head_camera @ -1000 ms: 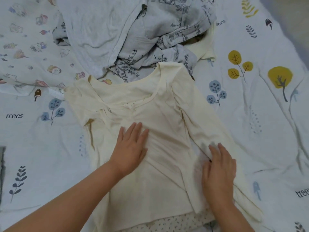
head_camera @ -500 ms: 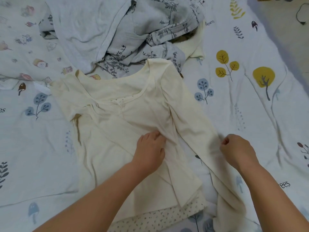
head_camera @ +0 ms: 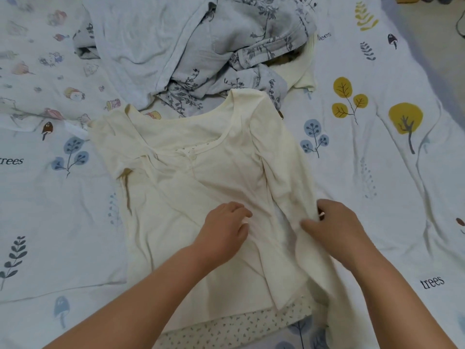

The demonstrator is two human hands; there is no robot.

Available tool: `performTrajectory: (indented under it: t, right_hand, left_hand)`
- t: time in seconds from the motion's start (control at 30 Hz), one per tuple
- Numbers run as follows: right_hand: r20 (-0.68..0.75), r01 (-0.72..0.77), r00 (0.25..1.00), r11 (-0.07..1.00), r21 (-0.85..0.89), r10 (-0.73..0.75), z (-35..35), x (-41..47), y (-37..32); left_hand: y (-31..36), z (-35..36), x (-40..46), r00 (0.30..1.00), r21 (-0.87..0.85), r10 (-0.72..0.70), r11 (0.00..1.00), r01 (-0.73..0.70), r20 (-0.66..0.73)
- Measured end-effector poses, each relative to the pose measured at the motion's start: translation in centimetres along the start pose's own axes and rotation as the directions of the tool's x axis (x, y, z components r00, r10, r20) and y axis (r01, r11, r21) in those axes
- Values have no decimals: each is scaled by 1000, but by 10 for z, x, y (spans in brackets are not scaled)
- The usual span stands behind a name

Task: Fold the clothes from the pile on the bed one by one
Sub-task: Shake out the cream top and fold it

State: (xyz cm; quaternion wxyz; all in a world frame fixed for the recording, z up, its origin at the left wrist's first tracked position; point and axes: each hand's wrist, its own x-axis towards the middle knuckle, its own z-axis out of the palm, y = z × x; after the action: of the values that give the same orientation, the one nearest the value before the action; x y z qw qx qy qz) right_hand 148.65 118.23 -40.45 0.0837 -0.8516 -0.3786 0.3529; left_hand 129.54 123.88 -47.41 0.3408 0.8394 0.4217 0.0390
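Pinching the cream cotton long-sleeved top (head_camera: 176, 222) with curled fingers: left hand (head_camera: 224, 230) mid-body, right hand (head_camera: 334, 227) on sleeve; tree-printed bedsheet (head_camera: 377, 172) beneath.

— What kind of place is this?
— A bedroom in a home. A bed sheet (head_camera: 377, 172) printed with trees and mushrooms covers the bed.
— What else shows it?
— A pile of clothes (head_camera: 201, 46) lies at the far side, and a bit of floor (head_camera: 432, 28) shows far right.
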Motion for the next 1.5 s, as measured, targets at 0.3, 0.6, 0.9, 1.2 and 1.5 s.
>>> performTrajectory:
  t: [0.3, 0.6, 0.9, 1.2, 1.5]
  right_hand:
    - [219, 18, 944, 701, 713, -247, 35, -20, -82]
    - [327, 232, 942, 856, -462, -79, 88, -15, -39]
    - [227, 430, 901, 830, -355, -370, 107, -54, -69]
    - [404, 328, 848, 938, 111, -344, 111, -33, -81]
    - [-224, -34, 968, 938, 344, 117, 75, 78, -71]
  left_hand:
    - [24, -33, -27, 969, -810, -244, 574, 119, -31]
    - [-53, -22, -19, 663, -603, -748, 541, 586, -26]
    - [-48, -16, -16, 697, -440, -709, 596, 671, 102]
    - [-84, -51, -36, 595, -717, -744, 233, 657, 303]
    - [-73, -50, 11, 839, -145, -457, 889, 434, -295]
